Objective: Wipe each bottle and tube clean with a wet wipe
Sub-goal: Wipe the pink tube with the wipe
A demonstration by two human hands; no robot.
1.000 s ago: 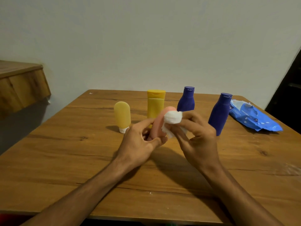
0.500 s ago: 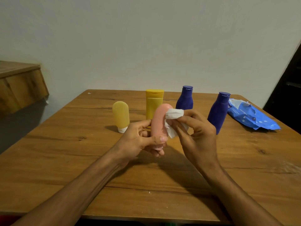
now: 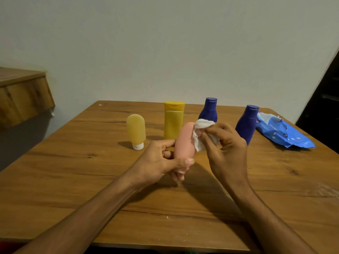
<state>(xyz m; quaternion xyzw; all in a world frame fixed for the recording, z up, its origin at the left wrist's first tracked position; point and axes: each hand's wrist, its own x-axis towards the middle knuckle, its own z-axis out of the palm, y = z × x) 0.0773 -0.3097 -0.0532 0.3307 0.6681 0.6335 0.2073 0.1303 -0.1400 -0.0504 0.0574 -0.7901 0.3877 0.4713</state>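
Left hand (image 3: 157, 160) grips the pink tube (image 3: 184, 143) near its lower end, long axis nearly upright above the surface (image 3: 73, 180); my right hand (image 3: 225, 149), just right of it, pinches the wipe (image 3: 201, 132) against its upper side. Behind stand one pale tube (image 3: 136, 130), one yellow bottle (image 3: 173, 121), two blue bottles (image 3: 246, 123).

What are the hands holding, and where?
The left hand holds the pink tube by its lower end. The right hand pinches a bunched white wipe against the tube's upper side.
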